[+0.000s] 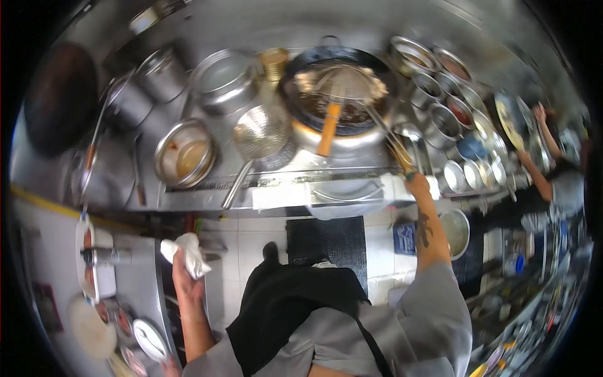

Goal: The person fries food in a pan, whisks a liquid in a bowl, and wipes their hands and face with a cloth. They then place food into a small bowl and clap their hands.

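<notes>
My left hand [185,276] is closed around a crumpled white cloth [188,256], held over the floor away from the stove. My right hand [417,181] grips the wooden handle [400,154] of a long metal utensil. Its shaft runs into the big black wok [293,116], where its head is hard to make out. Dark oil and pale pieces of food [377,88] fill the wok. A round wire-mesh strainer [339,83] lies over them, its orange-brown wooden handle [329,129] pointing toward me.
Left of the wok are a perforated ladle [257,133], a steel bowl [164,157] and a large pot [204,94]. Several metal containers [440,124] and white cups [454,177] stand right. Another person [565,191] works with a pan far right. A side counter [141,270] stands left.
</notes>
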`<state>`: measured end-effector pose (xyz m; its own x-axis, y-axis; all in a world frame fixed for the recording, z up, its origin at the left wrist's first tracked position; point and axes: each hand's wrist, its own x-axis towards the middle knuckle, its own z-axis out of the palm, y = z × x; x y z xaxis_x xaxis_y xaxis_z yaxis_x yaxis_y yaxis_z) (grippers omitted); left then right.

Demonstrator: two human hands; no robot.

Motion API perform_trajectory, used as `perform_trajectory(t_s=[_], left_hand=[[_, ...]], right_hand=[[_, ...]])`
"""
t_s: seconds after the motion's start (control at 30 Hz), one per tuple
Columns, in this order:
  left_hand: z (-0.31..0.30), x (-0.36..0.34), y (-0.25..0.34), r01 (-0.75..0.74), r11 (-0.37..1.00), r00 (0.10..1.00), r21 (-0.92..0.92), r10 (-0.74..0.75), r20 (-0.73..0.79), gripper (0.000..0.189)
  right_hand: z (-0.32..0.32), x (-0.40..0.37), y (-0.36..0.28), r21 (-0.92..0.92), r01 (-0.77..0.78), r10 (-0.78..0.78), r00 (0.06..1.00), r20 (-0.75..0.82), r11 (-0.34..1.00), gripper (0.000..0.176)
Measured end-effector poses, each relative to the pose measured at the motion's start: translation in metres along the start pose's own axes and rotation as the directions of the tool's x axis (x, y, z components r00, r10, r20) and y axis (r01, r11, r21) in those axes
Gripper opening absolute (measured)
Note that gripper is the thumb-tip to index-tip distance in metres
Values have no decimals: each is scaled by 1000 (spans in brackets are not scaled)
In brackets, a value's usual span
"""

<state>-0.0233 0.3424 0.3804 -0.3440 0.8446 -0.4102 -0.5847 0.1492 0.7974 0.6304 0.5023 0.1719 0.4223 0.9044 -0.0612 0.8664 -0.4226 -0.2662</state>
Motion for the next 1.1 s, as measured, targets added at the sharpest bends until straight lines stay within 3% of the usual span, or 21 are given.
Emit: perform_trajectory(t_s=[0.1, 0.13, 0.17, 0.2, 0.23, 0.27, 0.3, 0.4, 0.57, 0.67, 0.7, 0.8, 0.87, 0.9, 1.0, 1.07, 1.1], left_hand=[[-10, -2, 4, -128, 991, 992, -26, 128, 15, 43], [-12, -2, 6, -139, 990, 990, -35, 139, 17, 47], [-24, 4, 8, -126, 990, 992, -59, 127, 3, 48], [-36, 14, 6, -112, 990, 994, -84, 112, -3, 50], [-48, 25, 4, -107, 989, 994, -101, 105, -21, 52], [-57, 36, 4, -99, 988, 995, -117, 96, -34, 54], [-57, 47, 6, -103, 986, 989, -132, 87, -119, 55], [-71, 93, 8, -91, 991, 986, -99, 76, -147, 58], [-84, 190, 27, -17, 1000, 991, -2, 17, -133, 57], [-97, 262, 34, 25, 997, 990, 76, -14, -141, 59], [-96, 280, 38, 21, 994, 986, 112, -2, -165, 60], [-100, 335, 41, 72, 977, 982, 199, -34, -186, 59], [-111, 373, 26, 37, 971, 974, 236, 18, -227, 55], [-125, 403, 7, -43, 942, 973, 332, 115, -200, 58], [-129, 419, -6, -193, 820, 901, 539, 366, -233, 47], [-116, 401, 19, -193, 855, 914, 481, 335, -230, 43], [-113, 398, 31, -162, 877, 932, 452, 287, -223, 43]], right_hand=[[-5, 9, 4, 142, 121, -103, 986, -130, 982, 42], [-5, 14, 12, 98, 47, -37, 994, -99, 994, 43], [-28, 3, 6, 361, -154, 128, 987, 94, 920, 42], [-31, 1, 23, 530, -261, 176, 963, 206, 807, 34], [-54, -26, 21, 764, -315, 99, 944, 316, 563, 28], [-66, -46, 20, 770, -393, 176, 918, 355, 503, 26], [-77, -69, 21, 805, -418, 187, 908, 375, 421, 29], [-114, -138, 11, 861, -478, 172, 876, 451, 176, 34], [-145, -204, 3, 925, -374, 292, 894, 340, 68, 32], [-164, -230, -38, 966, -246, 241, 945, 221, 77, 32], [-168, -233, -51, 980, -200, 212, 957, 196, -2, 35], [-181, -228, -133, 994, -51, 38, 998, 48, 101, 35], [-185, -209, -190, 983, -89, -141, 984, 112, 162, 40], [-183, -194, -217, 973, -104, -197, 969, 146, 205, 41], [-188, -167, -356, 863, -89, -164, 967, 195, 497, 43], [-172, -141, -440, 635, 136, -340, 916, 211, 760, 44], [-160, -133, -484, 543, 344, -493, 857, 152, 766, 45]])
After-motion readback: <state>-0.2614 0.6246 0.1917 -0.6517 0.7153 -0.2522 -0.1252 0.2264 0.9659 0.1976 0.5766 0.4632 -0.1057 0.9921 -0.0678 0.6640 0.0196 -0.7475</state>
